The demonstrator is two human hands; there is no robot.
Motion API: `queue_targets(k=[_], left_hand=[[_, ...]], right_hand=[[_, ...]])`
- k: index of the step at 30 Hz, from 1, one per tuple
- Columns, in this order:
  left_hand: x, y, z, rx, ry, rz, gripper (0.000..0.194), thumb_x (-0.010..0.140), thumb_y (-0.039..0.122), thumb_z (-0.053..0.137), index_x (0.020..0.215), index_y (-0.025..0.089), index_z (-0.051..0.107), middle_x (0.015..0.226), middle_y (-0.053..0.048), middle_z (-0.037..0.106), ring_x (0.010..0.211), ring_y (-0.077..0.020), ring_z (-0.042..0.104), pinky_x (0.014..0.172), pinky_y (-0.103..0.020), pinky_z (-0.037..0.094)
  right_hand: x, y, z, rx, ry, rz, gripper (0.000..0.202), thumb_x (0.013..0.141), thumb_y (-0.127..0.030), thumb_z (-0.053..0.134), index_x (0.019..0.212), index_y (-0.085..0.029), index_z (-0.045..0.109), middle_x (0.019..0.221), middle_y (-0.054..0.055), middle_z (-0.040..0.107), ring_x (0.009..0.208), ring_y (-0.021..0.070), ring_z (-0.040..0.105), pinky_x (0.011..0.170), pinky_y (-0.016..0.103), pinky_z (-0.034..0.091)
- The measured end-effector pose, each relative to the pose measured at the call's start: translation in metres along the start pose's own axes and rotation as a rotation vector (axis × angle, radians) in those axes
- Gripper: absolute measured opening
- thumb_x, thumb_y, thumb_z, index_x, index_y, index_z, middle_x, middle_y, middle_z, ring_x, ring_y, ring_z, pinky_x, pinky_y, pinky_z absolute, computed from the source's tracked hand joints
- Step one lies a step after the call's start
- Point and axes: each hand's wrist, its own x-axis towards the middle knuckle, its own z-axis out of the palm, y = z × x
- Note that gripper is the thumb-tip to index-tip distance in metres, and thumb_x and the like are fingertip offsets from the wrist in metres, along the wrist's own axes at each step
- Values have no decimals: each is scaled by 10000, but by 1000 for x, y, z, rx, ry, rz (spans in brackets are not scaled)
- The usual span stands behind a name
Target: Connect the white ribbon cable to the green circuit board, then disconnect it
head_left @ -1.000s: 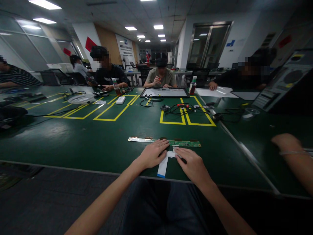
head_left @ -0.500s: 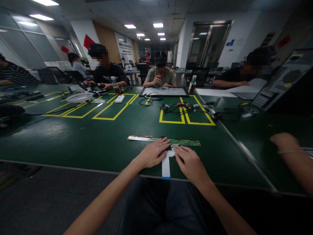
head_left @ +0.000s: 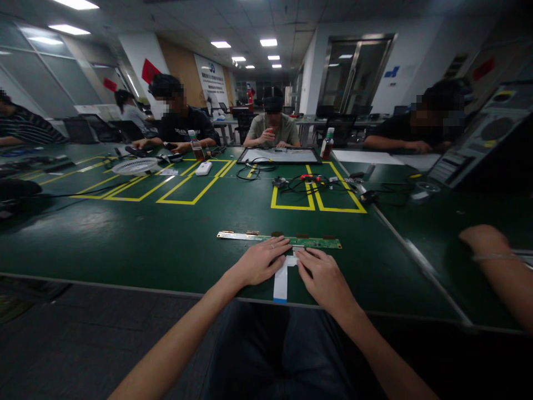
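A long, thin green circuit board (head_left: 320,243) lies crosswise on the green table (head_left: 166,250) in front of me. From its near edge a white flat ribbon cable (head_left: 281,280) with a blue end runs toward the table's front edge. My left hand (head_left: 261,261) rests palm down, its fingertips on the middle of the board and its thumb near the cable. My right hand (head_left: 322,273) has its fingertips at the cable's upper end, beside the board. Whether those fingertips pinch the cable is too small to tell.
Beyond the board lie black cables with a red part (head_left: 310,178), a white box (head_left: 204,168) and two bottles (head_left: 327,143). Several people sit around the table. Another person's arm (head_left: 495,261) reaches in at the right, near a computer case (head_left: 478,133).
The blue end of the ribbon cable has shifted slightly left. My hands have hardly moved. The person at the far right has lowered the white sheet to the table.
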Motion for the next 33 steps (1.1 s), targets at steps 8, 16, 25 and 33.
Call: queue_targets(k=[8,16,25,33], left_hand=[[0,-2,1,10,-7,-8,489,1091,348,412,1538,198,537,1606,-74,520,1561,-225,392,1286,-437,357],[1,-2,0,-5,-7,-16,479,1082,330,413,1535,243,544,1590,-41,541,1551,-216,409,1288,-450,357],[2,-2,1,-9,7,-2,468,1082,316,420,1513,200,558,1580,-71,552,1542,-223,423,1285,-447,359],[4,-4,-1,45,26,45,501,1088,370,439,1547,173,486,1710,-112,337,1612,-230,277,1340,-485,214]], right_hand=[[0,0,1,17,3,11,371,1039,-220,514,1356,-226,707,1352,83,733,1250,292,643,1010,501,549],[1,0,3,25,18,14,382,1024,-198,520,1354,-236,709,1344,78,737,1240,298,643,1030,512,549],[1,0,3,49,11,15,392,1024,-197,516,1368,-236,701,1355,68,733,1238,300,636,1045,517,546],[2,-1,2,28,5,19,388,1022,-193,524,1365,-234,701,1361,70,729,1231,289,636,1053,493,540]])
